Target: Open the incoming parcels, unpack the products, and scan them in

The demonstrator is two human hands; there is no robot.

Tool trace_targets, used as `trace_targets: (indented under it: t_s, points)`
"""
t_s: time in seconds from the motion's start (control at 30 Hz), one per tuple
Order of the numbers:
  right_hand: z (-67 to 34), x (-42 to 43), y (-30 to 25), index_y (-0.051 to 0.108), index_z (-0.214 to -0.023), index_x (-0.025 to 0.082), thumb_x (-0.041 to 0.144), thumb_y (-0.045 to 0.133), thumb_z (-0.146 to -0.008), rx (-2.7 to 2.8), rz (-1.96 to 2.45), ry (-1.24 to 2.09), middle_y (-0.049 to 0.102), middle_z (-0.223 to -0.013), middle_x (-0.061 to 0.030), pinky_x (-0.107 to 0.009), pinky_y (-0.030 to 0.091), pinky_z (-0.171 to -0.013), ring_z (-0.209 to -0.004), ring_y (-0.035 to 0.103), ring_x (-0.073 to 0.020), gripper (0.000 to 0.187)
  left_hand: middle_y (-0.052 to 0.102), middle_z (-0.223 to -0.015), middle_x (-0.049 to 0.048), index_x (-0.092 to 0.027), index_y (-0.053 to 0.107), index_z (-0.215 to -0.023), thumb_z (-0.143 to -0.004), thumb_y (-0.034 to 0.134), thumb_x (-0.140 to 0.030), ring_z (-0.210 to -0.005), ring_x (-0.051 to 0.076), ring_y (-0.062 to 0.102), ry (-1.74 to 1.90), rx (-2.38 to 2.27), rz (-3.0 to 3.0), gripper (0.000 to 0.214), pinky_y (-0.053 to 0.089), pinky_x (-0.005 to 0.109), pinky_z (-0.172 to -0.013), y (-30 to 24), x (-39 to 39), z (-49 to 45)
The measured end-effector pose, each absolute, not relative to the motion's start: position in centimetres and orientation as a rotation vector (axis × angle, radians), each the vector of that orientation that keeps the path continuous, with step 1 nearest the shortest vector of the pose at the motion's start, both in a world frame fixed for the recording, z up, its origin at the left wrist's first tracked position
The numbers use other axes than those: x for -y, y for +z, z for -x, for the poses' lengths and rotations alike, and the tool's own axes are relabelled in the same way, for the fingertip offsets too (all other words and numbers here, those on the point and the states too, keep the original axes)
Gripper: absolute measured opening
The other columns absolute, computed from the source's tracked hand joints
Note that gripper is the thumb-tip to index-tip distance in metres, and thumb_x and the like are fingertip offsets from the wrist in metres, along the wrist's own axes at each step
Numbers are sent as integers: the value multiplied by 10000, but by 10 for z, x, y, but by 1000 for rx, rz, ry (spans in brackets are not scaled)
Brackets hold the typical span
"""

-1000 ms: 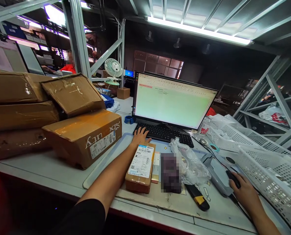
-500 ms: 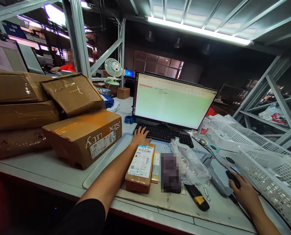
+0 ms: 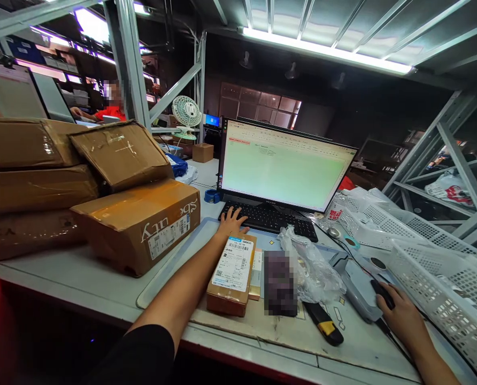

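Screen-entry step: your left hand point(image 3: 231, 220) rests open on the keyboard point(image 3: 274, 218), and your right hand point(image 3: 399, 315) curls around the mouse point(image 3: 382, 294) near the right edge of the desk point(image 3: 82, 278). The labelled parcel point(image 3: 231, 272) lies near the front edge, between your hands.

Different page on the far-left screen point(image 3: 9, 93), co-worker's arm point(image 3: 86, 113) farther out

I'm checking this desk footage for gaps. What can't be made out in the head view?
- Head view: the item beside the small labelled box is pixelated.
- Head view: monitor text is too small to read.
- Head view: the mouse is largely covered by the right hand.
- Head view: the carton stack is cut off by the left edge.
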State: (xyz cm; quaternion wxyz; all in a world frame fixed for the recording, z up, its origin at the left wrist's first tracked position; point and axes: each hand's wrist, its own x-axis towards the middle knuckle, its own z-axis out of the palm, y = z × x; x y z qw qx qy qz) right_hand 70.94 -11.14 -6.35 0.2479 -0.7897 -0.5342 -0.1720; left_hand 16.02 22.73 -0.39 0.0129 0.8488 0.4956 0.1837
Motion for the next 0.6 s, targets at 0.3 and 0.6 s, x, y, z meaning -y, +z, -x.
trace_targets:
  t_s: [0.3,0.6]
  points:
    - [-701,112,-53,710,-1337,239,702,411,-918,1438,2164,-375,665,-1410,-135,-514,568,-1052,-1242,690,-368,692,298,-1777,73,-350,513,-1603,-1023,544,-588,-1654,422,141,592,-1535,-2635,628,163,699,-1303,-8,-228,-159]
    - [-710,112,-59,714,-1345,269,723,429,-919,1461,2152,-364,657,-1434,-124,-520,583,-996,-1257,682,-374,684,294,-1778,80,-341,496,-1613,-1038,504,-596,-1658,413,139,588,-1517,-2627,629,148,695,-1308,-8,-227,-158]
